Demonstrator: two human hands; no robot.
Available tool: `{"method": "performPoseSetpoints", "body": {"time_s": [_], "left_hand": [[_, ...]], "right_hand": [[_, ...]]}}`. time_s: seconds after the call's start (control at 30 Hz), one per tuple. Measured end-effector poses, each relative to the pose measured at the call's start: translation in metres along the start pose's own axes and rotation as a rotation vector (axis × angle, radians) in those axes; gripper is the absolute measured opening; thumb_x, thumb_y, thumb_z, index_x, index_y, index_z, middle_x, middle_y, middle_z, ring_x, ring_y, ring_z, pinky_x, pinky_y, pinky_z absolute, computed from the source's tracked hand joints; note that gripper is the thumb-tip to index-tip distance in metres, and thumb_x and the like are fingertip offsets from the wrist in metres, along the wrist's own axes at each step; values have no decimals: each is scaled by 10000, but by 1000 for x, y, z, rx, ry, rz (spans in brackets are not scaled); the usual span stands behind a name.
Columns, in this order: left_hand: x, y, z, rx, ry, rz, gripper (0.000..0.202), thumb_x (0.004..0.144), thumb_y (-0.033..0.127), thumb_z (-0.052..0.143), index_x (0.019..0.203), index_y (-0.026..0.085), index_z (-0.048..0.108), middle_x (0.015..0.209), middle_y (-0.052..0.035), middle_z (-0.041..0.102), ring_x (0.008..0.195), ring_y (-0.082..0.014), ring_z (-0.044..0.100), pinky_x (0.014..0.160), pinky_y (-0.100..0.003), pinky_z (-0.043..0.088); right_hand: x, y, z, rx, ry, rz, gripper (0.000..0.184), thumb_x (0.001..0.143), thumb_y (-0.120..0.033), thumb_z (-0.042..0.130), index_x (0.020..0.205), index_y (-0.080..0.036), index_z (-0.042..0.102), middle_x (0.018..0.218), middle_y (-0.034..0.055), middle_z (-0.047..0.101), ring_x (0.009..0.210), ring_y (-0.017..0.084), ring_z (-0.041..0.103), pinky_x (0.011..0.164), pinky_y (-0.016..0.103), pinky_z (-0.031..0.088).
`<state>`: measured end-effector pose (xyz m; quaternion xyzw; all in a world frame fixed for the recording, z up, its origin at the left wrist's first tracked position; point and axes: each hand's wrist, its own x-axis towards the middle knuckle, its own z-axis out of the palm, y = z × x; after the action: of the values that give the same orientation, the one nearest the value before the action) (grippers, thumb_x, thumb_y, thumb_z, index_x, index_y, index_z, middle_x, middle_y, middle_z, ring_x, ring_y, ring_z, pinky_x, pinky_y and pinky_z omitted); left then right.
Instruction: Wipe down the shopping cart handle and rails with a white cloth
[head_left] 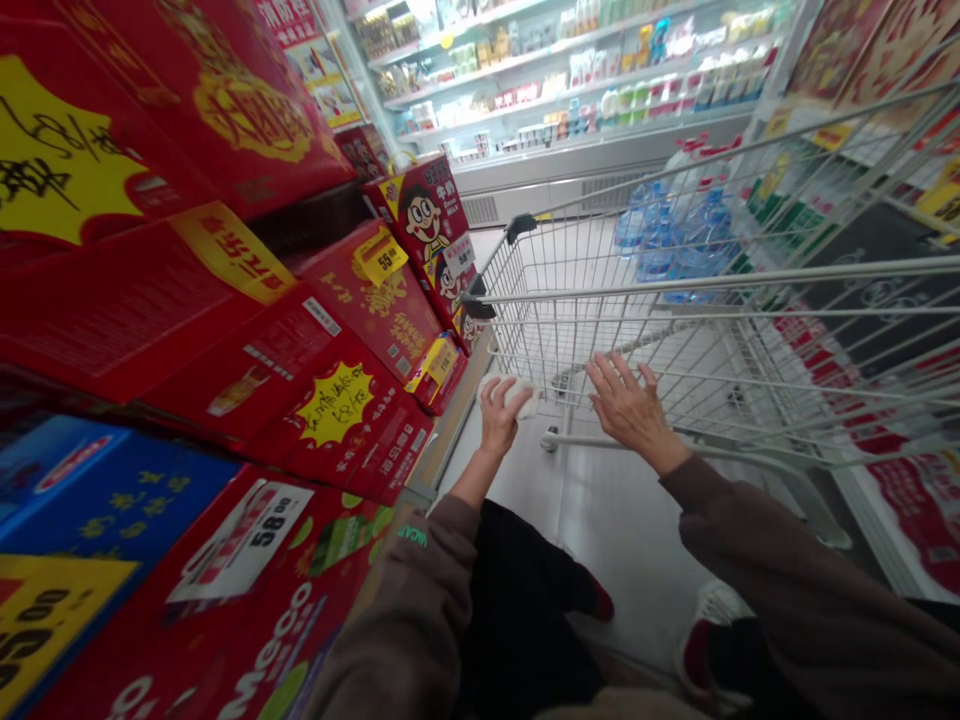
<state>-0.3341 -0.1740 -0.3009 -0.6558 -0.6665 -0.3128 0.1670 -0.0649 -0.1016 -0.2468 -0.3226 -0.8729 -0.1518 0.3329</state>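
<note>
A small crumpled white cloth, perhaps a tissue, is gripped in my left hand, low between the stacked boxes and the cart. My right hand is open, fingers spread and holding nothing, in front of the shopping cart. Whether its fingertips touch the wire side, I cannot tell. The cart is a grey wire basket on wheels, and the floor shows through its mesh. Part of the cloth is hidden behind my left fingers.
Red gift boxes with price tags are piled along the left, beside a milk carton box. Large blue-tinted water bottles stand beyond the cart. A lit refrigerated shelf spans the back, and more stacked goods line the right.
</note>
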Motion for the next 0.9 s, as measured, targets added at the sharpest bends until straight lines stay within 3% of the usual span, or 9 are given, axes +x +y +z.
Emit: {"method": "performPoseSetpoints", "body": {"time_s": [0.1,0.17,0.27,0.43,0.57,0.73,0.9], "left_hand": [[20,-1,-1,-11,148,-71,374,928,112,522,1114,289,795,1326,-91,601,1417,-270,416,1246,-559,351],[37,-1,3,-40,177,-95,300,954,171,555,1084,285,801,1305,-103,581,1441,-281,388,1270,-560,300],[42,-5,14,-103,71,-115,316,972,136,530,1060,292,791,1261,-95,591,1439,-258,389,1275,-574,275],[14,-24,19,-170,-117,-74,308,940,99,569,1005,302,791,1189,-70,643,1330,-232,489,1221,-544,389],[34,-38,12,-196,-51,-97,313,1006,138,497,1025,252,788,1267,-116,607,1416,-258,423,1274,-573,284],[73,-35,18,-219,59,-119,392,1093,212,356,1114,117,736,1398,-160,526,1514,-259,284,1303,-582,162],[44,-41,30,-147,-115,-41,387,992,76,461,1137,261,768,1350,-94,621,1473,-232,412,1277,-547,326]], "right_hand": [[-2,2,2,6,2,12,584,992,-224,478,1569,-134,445,1558,162,570,1446,318,493,1207,511,155],[-2,0,3,14,-13,29,587,1002,-233,466,1578,-128,428,1570,163,556,1467,322,471,1214,521,144],[-1,-2,5,38,-49,55,619,1014,-244,448,1612,-114,358,1612,168,503,1518,337,408,1237,562,109],[2,-2,11,95,-141,76,715,1004,-331,494,1650,-117,275,1683,195,380,1590,387,265,1257,668,29],[10,2,14,105,-193,59,729,1008,-434,490,1643,-130,302,1682,208,368,1612,409,198,1249,717,-21],[22,5,19,117,-205,75,753,983,-436,503,1625,-87,319,1635,235,408,1620,419,160,1251,734,-27],[32,8,22,137,-201,91,772,887,-290,531,1599,-51,350,1569,248,462,1614,425,171,1239,771,17]]}}
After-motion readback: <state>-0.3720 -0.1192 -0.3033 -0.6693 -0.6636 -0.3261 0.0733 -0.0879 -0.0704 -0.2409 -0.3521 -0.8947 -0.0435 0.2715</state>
